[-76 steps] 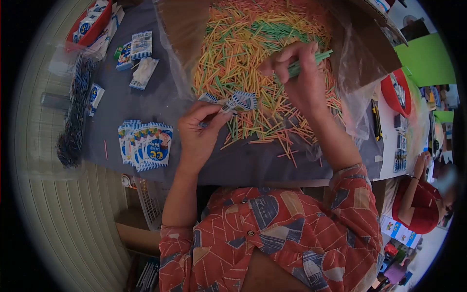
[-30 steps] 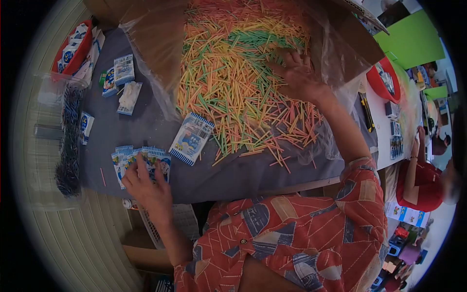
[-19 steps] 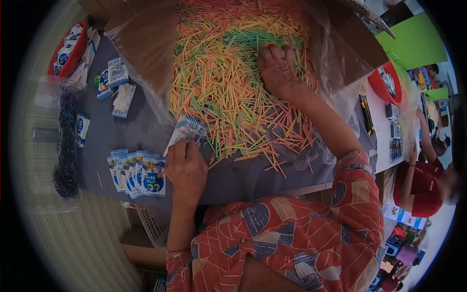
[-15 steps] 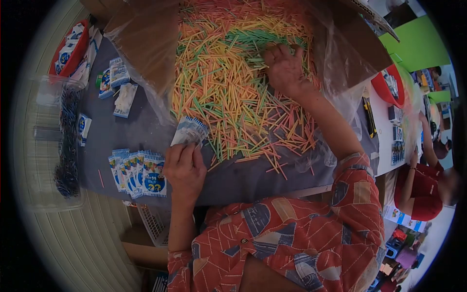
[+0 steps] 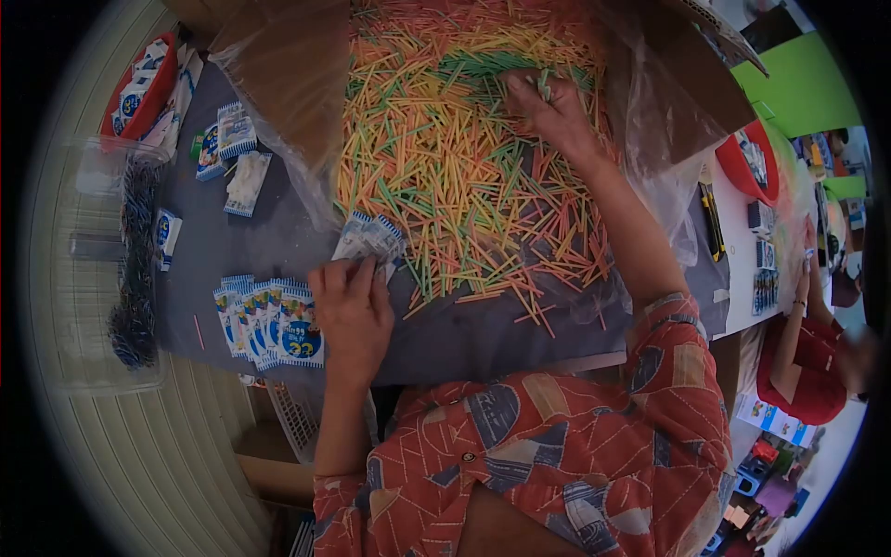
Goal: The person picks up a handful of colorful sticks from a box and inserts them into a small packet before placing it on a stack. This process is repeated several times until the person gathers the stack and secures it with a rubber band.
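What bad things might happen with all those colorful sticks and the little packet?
1. The colored sticks already spill past the plastic sheet toward the table edge, so more may roll off as the right hand digs in.
2. The left hand pinches the small packet by one end only, so it might slip.
3. The fanned packets lie at the table edge and could get knocked off.

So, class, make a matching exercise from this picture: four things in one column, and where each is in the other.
1. left hand
2. right hand
3. red bowl
4. packet row

a. far left of the table
b. in the stick pile
c. on a single packet
d. near table edge, beside the left hand

Pairs: 1-c, 2-b, 3-a, 4-d
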### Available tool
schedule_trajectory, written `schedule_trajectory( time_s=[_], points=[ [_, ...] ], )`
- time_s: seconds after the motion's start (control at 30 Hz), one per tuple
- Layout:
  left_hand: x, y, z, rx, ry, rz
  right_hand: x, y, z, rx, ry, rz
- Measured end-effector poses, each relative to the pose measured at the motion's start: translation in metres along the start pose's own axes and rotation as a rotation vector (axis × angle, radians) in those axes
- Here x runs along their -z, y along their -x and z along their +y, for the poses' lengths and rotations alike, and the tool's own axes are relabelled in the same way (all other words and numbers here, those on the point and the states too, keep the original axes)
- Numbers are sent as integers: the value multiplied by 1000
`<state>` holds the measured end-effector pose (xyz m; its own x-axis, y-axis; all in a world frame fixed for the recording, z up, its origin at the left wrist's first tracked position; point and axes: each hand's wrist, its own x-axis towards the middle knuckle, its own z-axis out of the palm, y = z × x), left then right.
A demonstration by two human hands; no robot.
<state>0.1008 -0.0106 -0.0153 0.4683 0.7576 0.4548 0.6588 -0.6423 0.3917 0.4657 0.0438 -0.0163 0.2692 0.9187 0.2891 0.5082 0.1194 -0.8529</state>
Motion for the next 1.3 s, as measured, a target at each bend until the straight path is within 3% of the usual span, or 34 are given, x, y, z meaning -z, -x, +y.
schedule_trajectory(
  time_s=[0.1, 0.13, 0.2, 0.27, 0.3, 0.37, 0.43, 0.5, 0.67, 0.73, 0.8, 0.83, 0.9, 1.0, 1.13, 1.2, 1.3],
  points=[
    [-6, 9, 5, -24, -120, -19, -5, 6, -15, -37, -53, -69],
    [-6, 9, 2, -20, -119, -14, -5, 6, -15, 58, -44, -16],
    [-3, 7, -11, 75, 177, 59, -6, 6, -21, 155, -34, 28],
    [-1, 7, -30, 152, 308, 81, -5, 7, -33, 2, -385, 94],
    [-1, 6, -35, 219, 440, 100, 0, 7, -26, 3, -380, 96],
    [-2, 3, -30, 169, 475, 129, 12, 4, -3, 35, -1209, -305],
    [1, 0, -19, 136, 489, 156, 0, 18, -30, 26, -1216, -290],
    [-6, -14, 0, 202, 734, 121, -25, 38, -67, 7, -1232, -288],
    [-31, -36, 22, 230, 1044, 69, -63, 64, -126, 97, -692, -211],
    [-37, -39, 24, 250, 1120, 69, -59, 62, -129, 155, -635, -248],
    [-39, -41, 26, 186, 1158, 80, -50, 66, -143, -102, -470, -326],
    [-41, -42, 28, 188, 1158, 83, -53, 64, -136, -102, -470, -330],
    [-44, -46, 33, 220, 1236, 62, -61, 59, -117, 126, -582, -386],
    [-57, -52, 33, 238, 1301, 22, -57, 57, -114, 203, -514, -347],
    [-64, -62, 41, 263, 1377, 5, -53, 52, -119, 231, -575, -200],
    [-70, -64, 43, 235, 1368, 12, -53, 51, -121, 132, -714, -125],
    [-69, -63, 51, 309, 1411, -29, -56, 56, -117, 77, -645, -134]
  ],
)
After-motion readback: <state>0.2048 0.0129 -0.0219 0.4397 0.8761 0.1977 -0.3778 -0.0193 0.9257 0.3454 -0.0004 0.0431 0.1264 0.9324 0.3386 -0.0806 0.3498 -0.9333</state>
